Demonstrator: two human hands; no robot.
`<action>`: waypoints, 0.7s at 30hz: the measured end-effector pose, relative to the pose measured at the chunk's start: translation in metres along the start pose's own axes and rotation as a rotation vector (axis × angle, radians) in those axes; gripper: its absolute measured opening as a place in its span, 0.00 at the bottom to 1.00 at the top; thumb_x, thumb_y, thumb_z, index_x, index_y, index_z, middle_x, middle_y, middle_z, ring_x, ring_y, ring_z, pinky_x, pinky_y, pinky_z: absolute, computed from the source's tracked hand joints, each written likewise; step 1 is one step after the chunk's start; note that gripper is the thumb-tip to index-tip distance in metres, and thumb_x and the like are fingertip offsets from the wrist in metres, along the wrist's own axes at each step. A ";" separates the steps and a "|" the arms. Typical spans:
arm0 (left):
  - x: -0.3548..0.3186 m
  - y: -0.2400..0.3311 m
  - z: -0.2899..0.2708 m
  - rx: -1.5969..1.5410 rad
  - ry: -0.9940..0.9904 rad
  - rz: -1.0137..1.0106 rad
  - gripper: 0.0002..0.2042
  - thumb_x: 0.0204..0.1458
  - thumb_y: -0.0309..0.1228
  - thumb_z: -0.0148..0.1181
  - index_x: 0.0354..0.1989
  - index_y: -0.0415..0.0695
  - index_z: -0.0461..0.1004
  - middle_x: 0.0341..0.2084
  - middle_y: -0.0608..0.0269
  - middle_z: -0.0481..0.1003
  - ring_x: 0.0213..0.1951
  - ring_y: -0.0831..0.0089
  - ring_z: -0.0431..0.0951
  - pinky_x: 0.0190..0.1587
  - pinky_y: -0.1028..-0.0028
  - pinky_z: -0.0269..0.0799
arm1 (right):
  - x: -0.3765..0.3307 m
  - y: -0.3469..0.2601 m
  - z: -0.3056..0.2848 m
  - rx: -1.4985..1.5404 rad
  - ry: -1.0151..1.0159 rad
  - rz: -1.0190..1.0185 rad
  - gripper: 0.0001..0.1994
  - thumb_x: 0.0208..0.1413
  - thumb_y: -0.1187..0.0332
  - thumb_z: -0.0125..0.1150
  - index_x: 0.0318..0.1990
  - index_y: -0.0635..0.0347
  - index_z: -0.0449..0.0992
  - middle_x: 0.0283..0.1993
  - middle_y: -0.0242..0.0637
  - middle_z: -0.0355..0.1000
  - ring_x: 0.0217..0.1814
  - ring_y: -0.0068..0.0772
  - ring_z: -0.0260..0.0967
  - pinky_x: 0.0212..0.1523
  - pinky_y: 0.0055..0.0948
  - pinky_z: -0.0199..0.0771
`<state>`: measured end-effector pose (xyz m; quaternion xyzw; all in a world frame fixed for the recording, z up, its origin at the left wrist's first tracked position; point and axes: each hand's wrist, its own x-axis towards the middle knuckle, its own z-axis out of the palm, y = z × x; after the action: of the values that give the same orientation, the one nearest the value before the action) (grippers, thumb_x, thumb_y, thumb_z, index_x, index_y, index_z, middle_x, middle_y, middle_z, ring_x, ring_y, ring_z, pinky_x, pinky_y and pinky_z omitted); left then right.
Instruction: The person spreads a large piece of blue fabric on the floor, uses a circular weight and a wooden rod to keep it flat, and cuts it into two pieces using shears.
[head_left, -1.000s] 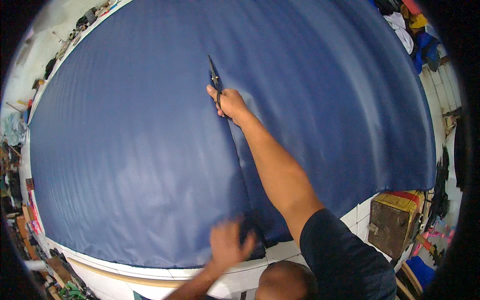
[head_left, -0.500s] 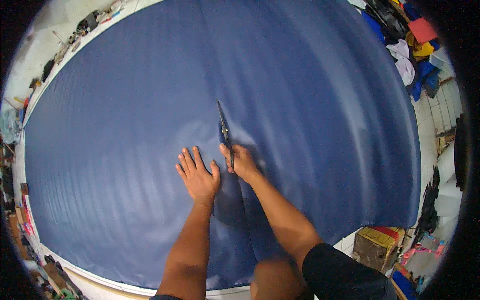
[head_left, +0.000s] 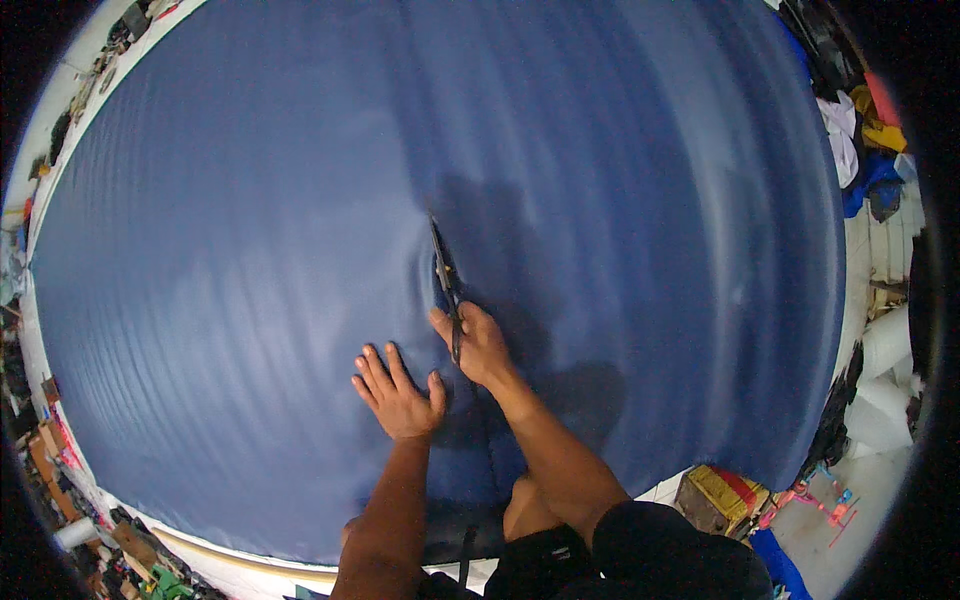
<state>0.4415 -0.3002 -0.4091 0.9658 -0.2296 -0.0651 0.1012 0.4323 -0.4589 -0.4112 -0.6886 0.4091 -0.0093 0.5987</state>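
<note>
A broad sheet of shiny dark blue material point(head_left: 250, 250) lies spread out under both hands. My right hand point(head_left: 476, 345) grips a pair of dark-handled scissors point(head_left: 443, 262), which points away from me near the middle of the sheet. Behind the scissors, a cut line runs back toward me through the material. My left hand point(head_left: 403, 405) rests flat on the sheet just left of that line, fingers spread, holding nothing. It sits slightly nearer to me than my right hand. The lower blade is hard to make out.
White tiled floor point(head_left: 652, 490) shows past the sheet's edge. At the near right stands a worn yellow and red box point(head_left: 722, 498), with a pink item point(head_left: 800, 500) beside it. Heaped cloths point(head_left: 840, 140) lie at the far right. Assorted clutter point(head_left: 75, 480) lines the left side.
My right hand and the scissors have moved forward relative to my left hand. The whole view has shifted, so both hands appear lower. My bent leg shows differently at the near edge.
</note>
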 end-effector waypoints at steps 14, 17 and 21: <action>-0.008 -0.002 0.007 0.007 -0.019 0.008 0.39 0.51 0.50 0.54 0.69 0.41 0.55 0.69 0.36 0.50 0.72 0.39 0.45 0.69 0.38 0.36 | 0.163 -0.103 -0.016 0.002 -0.056 0.006 0.29 0.55 0.38 0.60 0.23 0.60 0.73 0.23 0.42 0.71 0.26 0.39 0.68 0.32 0.41 0.67; -0.018 -0.004 0.012 -0.006 -0.005 0.018 0.39 0.51 0.50 0.54 0.69 0.41 0.55 0.69 0.36 0.49 0.72 0.38 0.44 0.69 0.38 0.36 | 0.186 -0.107 -0.006 -0.017 -0.029 -0.017 0.32 0.54 0.36 0.58 0.24 0.64 0.75 0.25 0.46 0.72 0.30 0.45 0.72 0.35 0.43 0.69; -0.020 -0.008 0.013 -0.002 -0.050 0.022 0.39 0.54 0.51 0.52 0.69 0.37 0.54 0.69 0.33 0.48 0.72 0.37 0.43 0.70 0.39 0.33 | 0.215 -0.121 0.007 -0.039 -0.014 -0.027 0.35 0.54 0.33 0.56 0.29 0.67 0.78 0.31 0.54 0.76 0.38 0.54 0.75 0.41 0.46 0.71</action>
<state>0.4244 -0.2866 -0.4222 0.9612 -0.2427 -0.0883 0.0968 0.6452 -0.5831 -0.4152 -0.7055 0.3958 -0.0046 0.5878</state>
